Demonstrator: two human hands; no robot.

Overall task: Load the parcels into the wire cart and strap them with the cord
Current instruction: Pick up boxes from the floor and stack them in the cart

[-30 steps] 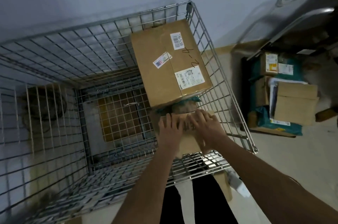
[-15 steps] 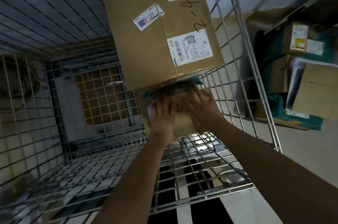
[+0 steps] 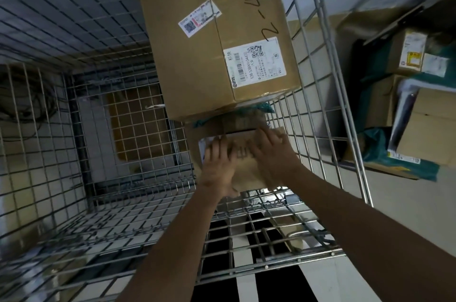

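Over the last second the view has dropped and closed in on the wire cart (image 3: 328, 74): the large labelled carton (image 3: 209, 55) now fills the upper middle of the frame, and both arms reach further down past the near rim than they did before. The hands have stayed on the same small brown parcel (image 3: 244, 163) throughout, which suggests it is being pressed into its place low in the cart, not released yet. The left hand (image 3: 218, 166) lies flat on the parcel's near left part with its fingers spread and fairly straight; the right hand (image 3: 274, 153) lies on the right part, fingers extended toward the carton, side by side with the left one and almost touching it. Motion blur hides whether either thumb wraps an edge. The parcel sits directly under both palms, and just beyond the fingertips is a teal-wrapped package (image 3: 261, 108) wedged under the big carton's near edge. Left of the hands the cart's mesh floor lies open, with room for more. To the right of the hands, outside the wire wall, more parcels (image 3: 419, 129) wait in a pile on the floor, so loading looks far from finished and no cord is in hand.
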